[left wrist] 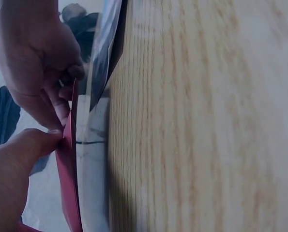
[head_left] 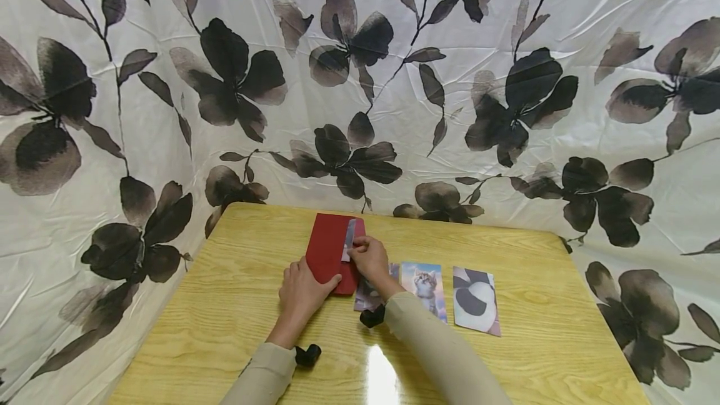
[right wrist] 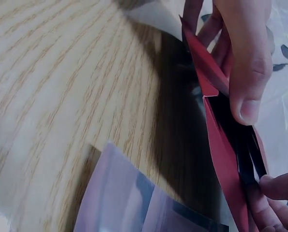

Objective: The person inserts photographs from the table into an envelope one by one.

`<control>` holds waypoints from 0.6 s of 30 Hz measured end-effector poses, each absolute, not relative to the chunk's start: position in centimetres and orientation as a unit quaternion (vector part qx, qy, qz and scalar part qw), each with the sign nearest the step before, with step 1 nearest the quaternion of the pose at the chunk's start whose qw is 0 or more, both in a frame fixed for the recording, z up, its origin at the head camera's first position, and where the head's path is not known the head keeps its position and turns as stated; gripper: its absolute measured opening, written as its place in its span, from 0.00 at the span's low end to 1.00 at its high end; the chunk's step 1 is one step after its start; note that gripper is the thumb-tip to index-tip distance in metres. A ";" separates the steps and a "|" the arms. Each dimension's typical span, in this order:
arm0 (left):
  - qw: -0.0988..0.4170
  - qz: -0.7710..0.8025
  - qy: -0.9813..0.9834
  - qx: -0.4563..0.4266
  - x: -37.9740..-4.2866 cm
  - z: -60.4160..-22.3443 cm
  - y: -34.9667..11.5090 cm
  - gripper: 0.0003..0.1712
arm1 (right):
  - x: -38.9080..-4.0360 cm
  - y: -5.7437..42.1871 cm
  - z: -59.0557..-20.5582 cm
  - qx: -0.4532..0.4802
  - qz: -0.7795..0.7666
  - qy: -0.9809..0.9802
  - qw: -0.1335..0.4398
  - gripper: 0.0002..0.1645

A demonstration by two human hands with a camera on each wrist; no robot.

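Observation:
A red envelope (head_left: 325, 245) is held at a tilt above the table, with a photo card (head_left: 348, 242) partly inside its opening. My left hand (head_left: 304, 289) grips the envelope's near left part, thumb across its face. At the opening on the right side, my right hand (head_left: 370, 261) pinches the photo card; its thumb (right wrist: 248, 104) shows over the dark slit in the right wrist view. How far the card goes in is hidden. Below my right wrist lies another photo (head_left: 368, 297), partly covered by the arm.
A kitten photo (head_left: 425, 286) lies right of the hands, partly under the right sleeve. Farther right is a black-and-white patterned photo (head_left: 475, 300). The wooden table (head_left: 247, 249) backs onto a floral curtain (head_left: 292, 99). Black wrist cameras sit at both cuffs.

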State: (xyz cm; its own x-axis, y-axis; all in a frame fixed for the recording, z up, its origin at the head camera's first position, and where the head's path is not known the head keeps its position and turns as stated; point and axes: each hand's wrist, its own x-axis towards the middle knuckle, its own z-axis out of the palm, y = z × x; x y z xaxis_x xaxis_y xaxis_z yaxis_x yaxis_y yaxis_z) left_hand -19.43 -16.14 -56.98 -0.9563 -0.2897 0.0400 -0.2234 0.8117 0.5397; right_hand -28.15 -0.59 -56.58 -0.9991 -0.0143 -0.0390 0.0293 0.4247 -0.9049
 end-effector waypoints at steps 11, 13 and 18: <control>0.064 -0.276 -0.950 0.134 -19.5 -57.2 -16.3 0.57 | -27.9 -1.0 -56.5 0.002 -0.527 0.850 0.024 0.17; 0.064 -0.277 -0.949 0.135 -19.5 -57.2 -16.3 0.57 | -27.9 -1.1 -56.5 -0.002 -0.528 0.849 0.024 0.17; 0.063 -0.277 -0.949 0.139 -19.5 -57.1 -16.2 0.58 | -28.0 -1.2 -56.7 -0.010 -0.524 0.851 0.023 0.17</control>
State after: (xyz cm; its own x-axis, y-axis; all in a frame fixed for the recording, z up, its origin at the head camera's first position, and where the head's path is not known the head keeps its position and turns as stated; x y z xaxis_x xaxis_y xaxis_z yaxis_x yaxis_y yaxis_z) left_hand -19.49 -16.23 -57.11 -0.9536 -0.2980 0.0426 -0.2283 0.8082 0.5429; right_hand -28.01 -1.19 -56.72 -0.9987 -0.0424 -0.0291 0.0069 0.4501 -0.8929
